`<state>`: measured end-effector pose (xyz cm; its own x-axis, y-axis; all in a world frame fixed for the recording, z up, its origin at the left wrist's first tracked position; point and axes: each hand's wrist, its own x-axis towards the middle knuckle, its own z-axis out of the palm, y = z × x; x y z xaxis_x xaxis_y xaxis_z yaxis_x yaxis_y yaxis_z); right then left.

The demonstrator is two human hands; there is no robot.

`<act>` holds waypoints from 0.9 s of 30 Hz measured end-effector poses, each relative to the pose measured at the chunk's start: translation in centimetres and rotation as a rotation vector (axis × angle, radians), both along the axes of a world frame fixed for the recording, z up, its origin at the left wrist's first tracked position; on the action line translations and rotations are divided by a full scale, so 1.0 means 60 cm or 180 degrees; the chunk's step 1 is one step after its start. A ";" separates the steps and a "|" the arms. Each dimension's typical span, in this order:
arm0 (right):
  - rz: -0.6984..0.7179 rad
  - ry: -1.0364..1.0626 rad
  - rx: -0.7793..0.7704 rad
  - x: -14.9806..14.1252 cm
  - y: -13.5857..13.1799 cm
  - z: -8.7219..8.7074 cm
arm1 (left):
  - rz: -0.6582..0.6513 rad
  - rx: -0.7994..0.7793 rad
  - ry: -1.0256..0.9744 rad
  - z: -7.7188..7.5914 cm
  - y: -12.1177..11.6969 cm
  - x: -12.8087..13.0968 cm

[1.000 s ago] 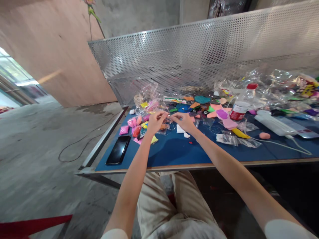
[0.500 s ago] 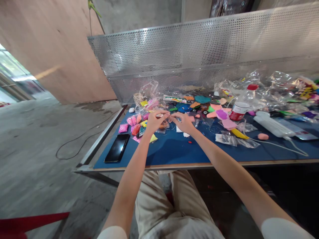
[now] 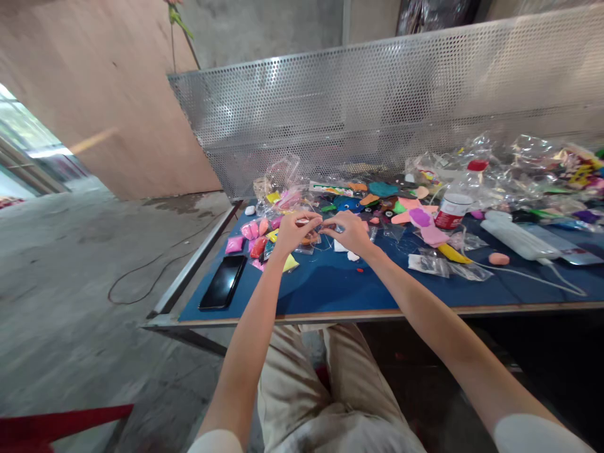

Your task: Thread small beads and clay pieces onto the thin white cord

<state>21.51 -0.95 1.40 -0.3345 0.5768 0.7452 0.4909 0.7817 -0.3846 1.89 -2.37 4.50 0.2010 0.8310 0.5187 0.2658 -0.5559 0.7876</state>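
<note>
the left hand (image 3: 293, 233) and right hand (image 3: 350, 233) nearly meet just right of the clay packets (image 3: 258, 247), fingers curled inward, their grip and contents too hidden to tell, so a loose pinch could drop any small piece there.

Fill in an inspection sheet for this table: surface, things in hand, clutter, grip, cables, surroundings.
Surface: blue table, crowded toward the back.
Things in hand: too small to identify; packets lie by the left hand.
Clutter: phone near the left edge, red-capped bottle, clear wrappers.
Grip: left hand and right hand over the table, fingertips close together; hold unclear.
Cables: white cable on the table, dark cable on the floor.
Surroundings: mesh panel behind the table.
</note>
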 end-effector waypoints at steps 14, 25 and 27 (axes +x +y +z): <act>0.0303 -0.0276 0.0922 0.016 0.010 -0.002 | -0.0419 -0.0282 0.0148 -0.004 0.011 -0.019; 0.0401 -0.0294 0.0778 0.012 0.000 0.006 | -0.0498 -0.0057 0.0347 -0.004 0.013 -0.018; 0.0435 -0.0119 0.0661 0.009 -0.001 0.007 | -0.0513 -0.0038 0.0357 -0.004 0.014 -0.020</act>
